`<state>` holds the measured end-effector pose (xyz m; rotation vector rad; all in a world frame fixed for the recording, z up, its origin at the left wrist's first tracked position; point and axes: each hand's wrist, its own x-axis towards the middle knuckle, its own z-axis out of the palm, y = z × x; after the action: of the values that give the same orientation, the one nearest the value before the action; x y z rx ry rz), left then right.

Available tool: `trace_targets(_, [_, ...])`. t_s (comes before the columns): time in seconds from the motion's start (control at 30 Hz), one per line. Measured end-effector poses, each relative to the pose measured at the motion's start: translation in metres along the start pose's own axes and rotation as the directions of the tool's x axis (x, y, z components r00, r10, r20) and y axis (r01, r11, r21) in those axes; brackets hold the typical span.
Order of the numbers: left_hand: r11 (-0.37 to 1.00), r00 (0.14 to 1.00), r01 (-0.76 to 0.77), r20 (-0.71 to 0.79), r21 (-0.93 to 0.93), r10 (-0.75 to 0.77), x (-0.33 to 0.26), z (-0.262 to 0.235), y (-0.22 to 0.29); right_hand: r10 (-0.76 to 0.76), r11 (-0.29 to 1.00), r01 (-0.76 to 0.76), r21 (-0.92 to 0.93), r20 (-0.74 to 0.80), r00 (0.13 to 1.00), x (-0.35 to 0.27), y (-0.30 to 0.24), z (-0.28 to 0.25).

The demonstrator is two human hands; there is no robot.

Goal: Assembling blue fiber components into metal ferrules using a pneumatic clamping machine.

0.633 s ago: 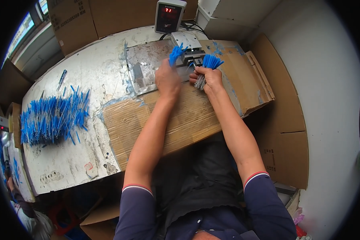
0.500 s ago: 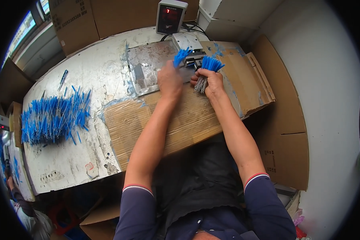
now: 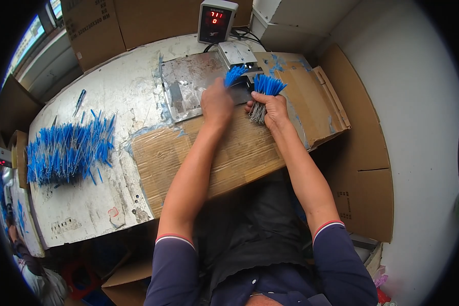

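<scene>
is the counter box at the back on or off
On: the counter box shows lit red digits on its dark screen.

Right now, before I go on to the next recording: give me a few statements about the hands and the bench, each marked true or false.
1. The right hand grips a bundle of blue-tipped wires. True.
2. The left hand is empty. False: it holds a smaller blue-tipped bunch.
3. A big pile of blue-tipped wires lies to the person's left. True.
4. The counter box with red digits sits on the cardboard sheet. False: it stands at the bench's far edge, beyond the metal plate.
</scene>
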<state>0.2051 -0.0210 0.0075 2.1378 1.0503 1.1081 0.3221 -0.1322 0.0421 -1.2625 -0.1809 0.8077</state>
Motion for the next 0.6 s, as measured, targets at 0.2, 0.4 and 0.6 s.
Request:
trace_targets(0.2, [0.999, 0.999, -0.032, 0.022, 0.0, 0.032, 0.0, 0.004, -0.004, 0.021, 1.0, -0.021, 0.018, 0.029, 0.999, -0.003, -0.005, -0.001])
trace_targets(0.4, [0.981, 0.981, -0.191, -0.022, 0.033, 0.191, -0.002, 0.007, -0.008, 0.001, 0.997, -0.002, -0.075, -0.005, 1.0, -0.002, -0.005, 0.002])
trace_targets(0.6, [0.989, 0.981, -0.011, -0.192, -0.147, -0.017, 0.0, 0.004, -0.002, -0.003, 0.979, -0.011, -0.202, -0.07, 0.998, 0.005, -0.007, 0.015])
